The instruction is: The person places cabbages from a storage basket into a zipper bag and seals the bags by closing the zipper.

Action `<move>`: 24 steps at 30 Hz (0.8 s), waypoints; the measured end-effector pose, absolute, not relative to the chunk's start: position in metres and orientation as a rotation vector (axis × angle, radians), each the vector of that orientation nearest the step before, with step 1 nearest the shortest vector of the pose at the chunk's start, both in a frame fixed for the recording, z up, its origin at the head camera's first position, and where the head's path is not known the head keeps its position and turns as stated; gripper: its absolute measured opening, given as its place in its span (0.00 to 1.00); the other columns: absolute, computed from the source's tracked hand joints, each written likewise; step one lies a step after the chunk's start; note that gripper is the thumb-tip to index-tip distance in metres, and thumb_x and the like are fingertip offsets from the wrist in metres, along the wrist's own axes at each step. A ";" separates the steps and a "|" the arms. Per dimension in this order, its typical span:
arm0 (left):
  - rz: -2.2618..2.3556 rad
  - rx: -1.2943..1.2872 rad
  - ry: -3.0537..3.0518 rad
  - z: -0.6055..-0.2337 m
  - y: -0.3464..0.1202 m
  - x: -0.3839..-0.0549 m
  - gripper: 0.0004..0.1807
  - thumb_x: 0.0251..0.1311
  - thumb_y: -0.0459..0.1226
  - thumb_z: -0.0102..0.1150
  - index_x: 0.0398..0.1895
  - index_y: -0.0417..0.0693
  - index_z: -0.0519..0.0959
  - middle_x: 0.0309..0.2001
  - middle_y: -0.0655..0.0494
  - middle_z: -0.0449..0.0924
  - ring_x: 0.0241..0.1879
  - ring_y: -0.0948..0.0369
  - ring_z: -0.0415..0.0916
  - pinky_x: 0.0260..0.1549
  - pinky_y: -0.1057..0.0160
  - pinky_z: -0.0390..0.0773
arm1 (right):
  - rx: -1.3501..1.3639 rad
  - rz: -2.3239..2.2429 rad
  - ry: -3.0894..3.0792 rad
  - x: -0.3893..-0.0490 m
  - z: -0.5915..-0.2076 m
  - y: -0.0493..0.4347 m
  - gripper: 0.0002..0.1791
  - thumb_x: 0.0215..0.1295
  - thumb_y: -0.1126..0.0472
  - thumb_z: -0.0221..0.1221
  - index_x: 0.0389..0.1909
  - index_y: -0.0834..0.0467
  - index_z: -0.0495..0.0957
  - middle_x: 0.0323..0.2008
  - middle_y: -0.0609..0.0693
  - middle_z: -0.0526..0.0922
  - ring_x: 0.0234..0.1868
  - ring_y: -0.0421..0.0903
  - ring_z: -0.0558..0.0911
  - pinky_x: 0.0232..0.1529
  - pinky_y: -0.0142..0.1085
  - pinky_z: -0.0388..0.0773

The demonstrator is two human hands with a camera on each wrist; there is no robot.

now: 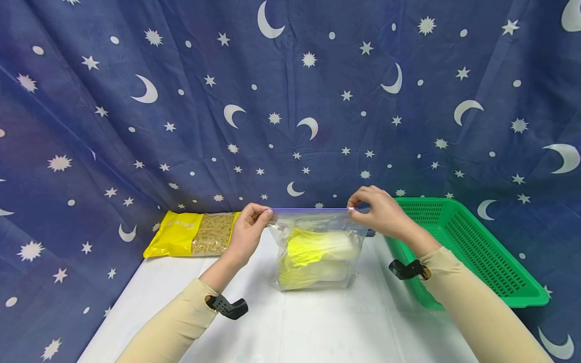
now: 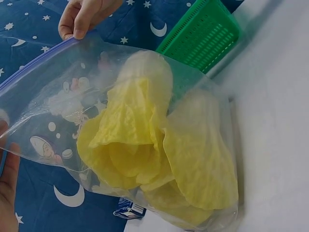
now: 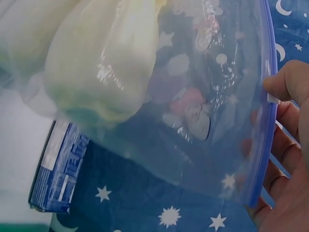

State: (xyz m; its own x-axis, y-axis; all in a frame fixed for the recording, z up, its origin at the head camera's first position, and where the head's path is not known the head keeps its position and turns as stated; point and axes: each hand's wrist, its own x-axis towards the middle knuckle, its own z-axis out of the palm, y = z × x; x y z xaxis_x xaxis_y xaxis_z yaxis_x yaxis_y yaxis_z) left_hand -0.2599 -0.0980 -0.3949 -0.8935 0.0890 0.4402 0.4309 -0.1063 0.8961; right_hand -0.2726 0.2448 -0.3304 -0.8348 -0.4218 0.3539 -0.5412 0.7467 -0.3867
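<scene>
Two pale yellow Chinese cabbages [image 1: 320,248] lie one above the other inside a clear zip bag [image 1: 313,220], which stands upright on the table with a purple closure strip along its top. At the bag's upper left corner, my left hand [image 1: 248,231] pinches the strip between thumb and fingers. My right hand [image 1: 380,213] pinches the white slider [image 3: 273,99] near the strip's right end. The right wrist view shows its other fingers behind the bag's edge. Only part of the left hand [image 2: 7,193] enters the left wrist view.
A yellow pasta packet [image 1: 179,234] lies at the back left of the white table [image 1: 317,327]. The green plastic basket [image 1: 481,252] sits on the right. Behind the bag is a blue box [image 3: 60,166], against a starry blue curtain [image 1: 290,101].
</scene>
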 end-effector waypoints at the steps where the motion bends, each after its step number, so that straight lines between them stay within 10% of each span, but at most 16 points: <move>1: -2.102 -0.579 -1.920 -0.395 -0.098 -0.260 0.10 0.74 0.33 0.56 0.47 0.32 0.73 0.41 0.51 0.81 0.44 0.61 0.80 0.49 0.66 0.79 | 0.755 0.712 -2.706 -0.272 -0.331 0.247 0.02 0.68 0.55 0.64 0.38 0.48 0.81 0.41 0.42 0.79 0.47 0.47 0.74 0.51 0.47 0.71; 24: -2.115 -0.591 -1.918 -0.398 -0.103 -0.262 0.11 0.75 0.34 0.55 0.48 0.32 0.72 0.42 0.47 0.81 0.43 0.60 0.80 0.48 0.63 0.81 | 0.645 0.691 -2.730 -0.266 -0.334 0.280 0.02 0.70 0.57 0.62 0.38 0.50 0.80 0.41 0.44 0.79 0.48 0.48 0.74 0.49 0.49 0.73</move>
State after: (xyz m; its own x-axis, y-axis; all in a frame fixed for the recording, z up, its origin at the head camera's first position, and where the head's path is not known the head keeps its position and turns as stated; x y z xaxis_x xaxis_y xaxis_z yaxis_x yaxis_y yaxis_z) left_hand -0.2623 -0.1029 -0.3980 -0.8934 0.1008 0.4377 0.4259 -0.1198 0.8968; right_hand -0.2662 0.2805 -0.3343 -0.8702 -0.3551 0.3415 -0.4748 0.7893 -0.3893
